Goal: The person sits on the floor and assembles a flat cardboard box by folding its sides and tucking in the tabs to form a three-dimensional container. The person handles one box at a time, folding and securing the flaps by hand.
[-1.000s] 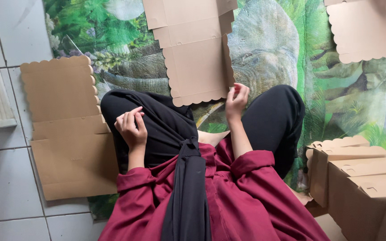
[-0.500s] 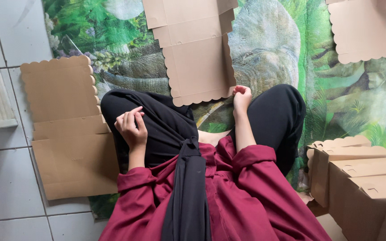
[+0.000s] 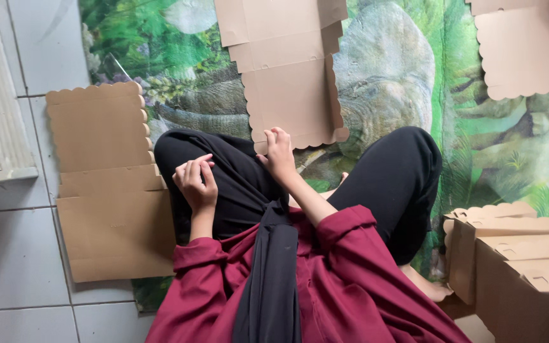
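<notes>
Flattened brown cardboard box blank with scalloped edges is lying unfolded on the green printed mat in the upper middle of the frame, its lower wavy edge just above the person's crossed legs in black trousers. The right hand is reaching up to that lower edge, fingers curled and loosely bent, touching or about to pinch the border; whether it is truly gripping the card I cannot tell. The left hand is resting on the left knee near the middle left of the frame, fingers half curled, holding nothing. A second flat brown cardboard blank is lying at the left of the frame, partly on the pale floor tiles, and a third scalloped cardboard sheet is sitting in the upper right corner. Folded-up brown cardboard boxes are standing together at the lower right. The person's maroon sleeves and a dark hanging scarf are filling the bottom of the frame. By my judgement the step in hand is taking hold of the middle blank; it seems that a firm pinch on the scalloped edge and a pull toward the lap are called for, with the free left hand joining on the opposite side.
</notes>
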